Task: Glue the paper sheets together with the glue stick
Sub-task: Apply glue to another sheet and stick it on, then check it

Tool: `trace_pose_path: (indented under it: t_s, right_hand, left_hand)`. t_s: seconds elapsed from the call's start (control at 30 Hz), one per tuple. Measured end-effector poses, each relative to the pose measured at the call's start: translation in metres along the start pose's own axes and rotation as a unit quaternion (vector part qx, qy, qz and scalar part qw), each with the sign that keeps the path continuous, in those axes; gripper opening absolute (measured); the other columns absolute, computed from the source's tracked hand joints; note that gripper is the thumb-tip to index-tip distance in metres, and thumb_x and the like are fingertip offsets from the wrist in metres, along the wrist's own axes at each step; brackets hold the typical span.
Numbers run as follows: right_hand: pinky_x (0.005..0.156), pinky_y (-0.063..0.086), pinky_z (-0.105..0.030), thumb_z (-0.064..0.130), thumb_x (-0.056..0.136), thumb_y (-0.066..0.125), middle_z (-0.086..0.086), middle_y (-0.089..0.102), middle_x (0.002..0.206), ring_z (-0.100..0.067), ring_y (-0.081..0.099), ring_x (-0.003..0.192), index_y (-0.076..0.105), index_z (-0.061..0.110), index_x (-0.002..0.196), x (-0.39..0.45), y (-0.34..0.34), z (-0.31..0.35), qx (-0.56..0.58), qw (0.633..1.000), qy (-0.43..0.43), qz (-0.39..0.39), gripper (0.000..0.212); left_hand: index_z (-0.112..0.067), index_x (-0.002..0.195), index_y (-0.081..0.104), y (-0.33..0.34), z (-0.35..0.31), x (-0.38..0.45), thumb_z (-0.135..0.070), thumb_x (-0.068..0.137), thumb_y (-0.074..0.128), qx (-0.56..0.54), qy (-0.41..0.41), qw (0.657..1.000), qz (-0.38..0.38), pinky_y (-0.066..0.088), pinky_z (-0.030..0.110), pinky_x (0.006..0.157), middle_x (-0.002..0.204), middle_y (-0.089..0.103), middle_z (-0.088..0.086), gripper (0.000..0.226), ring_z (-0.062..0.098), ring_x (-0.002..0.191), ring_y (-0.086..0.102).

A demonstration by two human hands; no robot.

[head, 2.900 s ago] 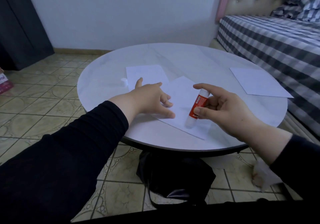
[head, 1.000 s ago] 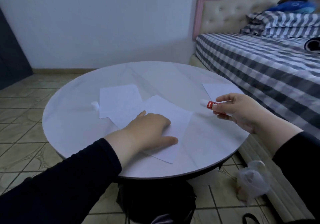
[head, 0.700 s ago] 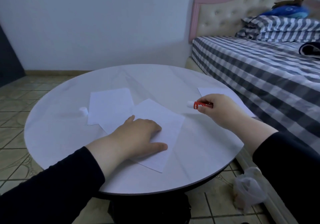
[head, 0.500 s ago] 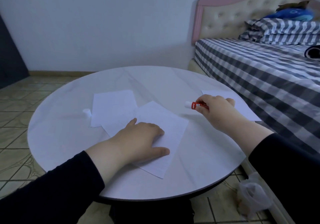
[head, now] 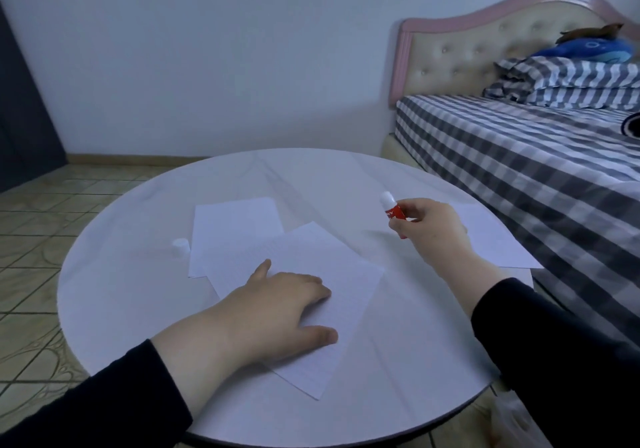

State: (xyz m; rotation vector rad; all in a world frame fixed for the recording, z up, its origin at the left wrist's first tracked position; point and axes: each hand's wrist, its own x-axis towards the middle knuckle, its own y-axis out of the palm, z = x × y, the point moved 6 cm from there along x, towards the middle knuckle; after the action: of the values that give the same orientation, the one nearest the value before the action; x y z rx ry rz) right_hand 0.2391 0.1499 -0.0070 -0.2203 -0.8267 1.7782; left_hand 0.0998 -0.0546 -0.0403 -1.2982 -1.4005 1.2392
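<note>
1. On the round white marble-look table (head: pixel 131 295), seen from the head camera, the left hand (head: pixel 277 312) lies palm down with fingers straight and slightly spread, pressing flat on a white rectangular paper sheet (head: pixel 329 274) turned diagonally.
2. Under that sheet's far corner lies a second white rectangular paper sheet (head: pixel 228 226), squarer to the view; the 2 overlap and both look smooth and flat.
3. Just left of the second sheet stands a small white cylindrical plastic cap (head: pixel 180 246), upright on the tabletop and apart from the paper edge.
4. The right hand (head: pixel 433 229) is raised above the table, right of the 2 sheets, its fingers and thumb curled round a red-labelled cylindrical glue stick (head: pixel 393 209).
5. The stick tilts up and to the left, its white rounded end uncapped and pointing away from the palm; it touches no paper.
6. Beneath and beyond the right hand, a third white paper sheet (head: pixel 498 239) lies flat near the table's right rim, well apart from the overlapped pair.
7. Both forearms wear dark, matte long sleeves (head: pixel 86 413).
8. To the right stands a bed with a grey-and-white checked cover (head: pixel 519 156), a tufted beige headboard (head: pixel 467 45) with a pink border, striped pillows (head: pixel 571 80) and a blue plush toy (head: pixel 588 49).
9. Glossy patterned beige floor tiles (head: pixel 38 226) surround the table.
</note>
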Motion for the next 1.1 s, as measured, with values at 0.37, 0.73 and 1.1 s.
trace_pose_path:
  t_s: [0.37, 0.73, 1.1]
  right_hand:
    - [0.058, 0.037, -0.017, 0.019, 0.082, 0.071, 0.018, 0.065, 0.076, 0.007, 0.058, 0.069, 0.060, 0.020, 0.099, 0.001, 0.005, -0.024, 0.141, 0.986, 0.044, -0.076, 0.020]
    - [0.078, 0.041, -0.020, 0.019, 0.077, 0.078, 0.008, 0.066, 0.106, 0.000, 0.061, 0.093, 0.060, 0.022, 0.108, -0.006, 0.006, -0.033, 0.151, 0.986, 0.047, -0.046, 0.036]
    - [0.085, 0.035, -0.014, 0.028, 0.092, 0.061, 0.019, 0.063, 0.106, -0.002, 0.056, 0.102, 0.065, 0.032, 0.109, -0.082, 0.033, 0.017, -0.042, 0.986, -0.134, 0.087, 0.018]
  left_hand:
    - [-0.041, 0.147, 0.030, 0.004, 0.009, -0.004, -0.067, 0.088, 0.045, -0.001, 0.004, 1.000, 0.013, -0.009, 0.041, 0.120, 0.157, 0.021, -0.020, 0.067, -0.006, 0.142, 0.016]
    - [-0.039, 0.147, 0.032, 0.005, 0.012, -0.005, -0.066, 0.087, 0.048, -0.024, 0.007, 1.000, 0.007, -0.009, 0.040, 0.120, 0.157, 0.022, -0.019, 0.067, -0.006, 0.142, 0.019]
    - [-0.037, 0.132, 0.054, -0.017, 0.040, -0.010, -0.052, 0.089, 0.060, -0.097, -0.017, 0.995, -0.035, 0.025, 0.021, 0.109, 0.138, 0.051, -0.022, 0.047, 0.003, 0.128, 0.043]
